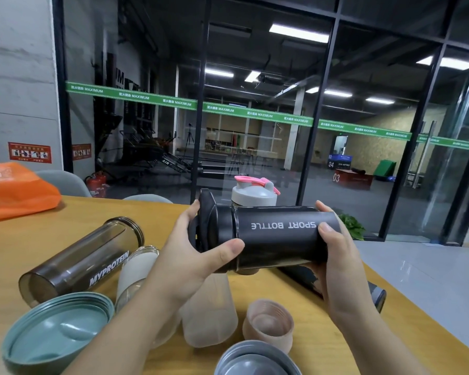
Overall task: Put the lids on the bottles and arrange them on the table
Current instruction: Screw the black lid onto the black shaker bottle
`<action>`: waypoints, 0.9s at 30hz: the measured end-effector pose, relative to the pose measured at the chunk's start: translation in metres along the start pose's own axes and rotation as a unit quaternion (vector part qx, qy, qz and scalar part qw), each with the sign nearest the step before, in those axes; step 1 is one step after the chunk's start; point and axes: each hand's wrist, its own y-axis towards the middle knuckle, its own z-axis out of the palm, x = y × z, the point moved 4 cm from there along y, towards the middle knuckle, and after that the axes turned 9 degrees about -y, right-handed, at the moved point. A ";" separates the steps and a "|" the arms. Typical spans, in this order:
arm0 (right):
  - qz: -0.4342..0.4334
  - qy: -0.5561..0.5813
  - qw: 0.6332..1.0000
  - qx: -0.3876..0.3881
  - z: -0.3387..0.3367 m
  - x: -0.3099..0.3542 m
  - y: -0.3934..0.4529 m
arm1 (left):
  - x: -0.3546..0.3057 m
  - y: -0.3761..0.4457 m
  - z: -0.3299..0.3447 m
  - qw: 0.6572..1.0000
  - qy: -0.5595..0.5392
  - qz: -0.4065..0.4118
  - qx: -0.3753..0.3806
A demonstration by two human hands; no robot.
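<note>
Twisting is best done with the lid (205, 226) gripped by the left hand (201, 255) and the black bottle (279, 236) clasped level by the right hand (333, 255), above the table (322, 304).

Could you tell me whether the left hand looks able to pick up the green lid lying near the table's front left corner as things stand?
Probably not yet: the left hand grips the lid end of the black sport bottle. Nothing covers the green lid, so once freed, its way looks open.

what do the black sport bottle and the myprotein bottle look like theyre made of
Black sport bottle: opaque, semi-gloss, probably plastic or coated metal; soft glints along its side, printed white lettering. MYPROTEIN bottle: smoky translucent plastic by the look; the table shows through its wall.
</note>
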 end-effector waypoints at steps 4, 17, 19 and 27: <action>-0.006 0.015 1.000 0.015 0.000 -0.001 0.000 | 0.003 0.000 0.000 1.000 -0.002 -0.017 -0.005; 0.003 0.015 1.000 0.025 0.002 -0.005 0.002 | 0.007 0.000 0.004 0.997 -0.068 -0.042 -0.005; 0.013 0.004 1.000 0.022 0.001 -0.005 0.002 | 0.007 -0.001 0.003 0.998 -0.056 -0.034 -0.011; 0.078 0.019 0.997 0.002 0.000 -0.007 0.005 | 0.003 -0.002 0.005 0.998 -0.053 -0.006 -0.021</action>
